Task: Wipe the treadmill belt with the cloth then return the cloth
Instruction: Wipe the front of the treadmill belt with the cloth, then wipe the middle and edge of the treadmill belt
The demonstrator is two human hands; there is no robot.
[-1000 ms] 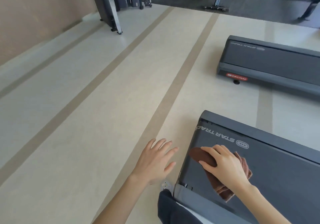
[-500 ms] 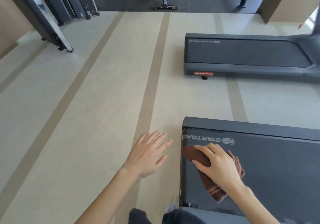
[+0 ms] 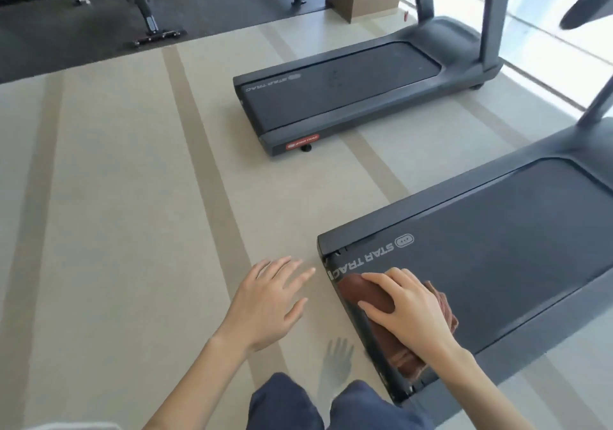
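1. Has turned the head rightward over the last second: now takes in most of the treadmill belt (image 3: 497,247), plus a second treadmill (image 3: 338,87) farther off.
2. With the right hand (image 3: 408,310), keeps holding the brown cloth (image 3: 365,292) down at the belt's near left corner, fingers curved over its top and thumb against its side. Has barely shifted it; now touches the end of the printed logo.
3. Keeps the left hand (image 3: 268,303) open and empty, fingers spread, above the floor (image 3: 132,230) just left of the treadmill's end.
4. Reads as sizing up the stroke ahead, not finishing. Probably leaves nearly all the belt, rightward and far, yet to wipe, with returning the cloth a long way off.
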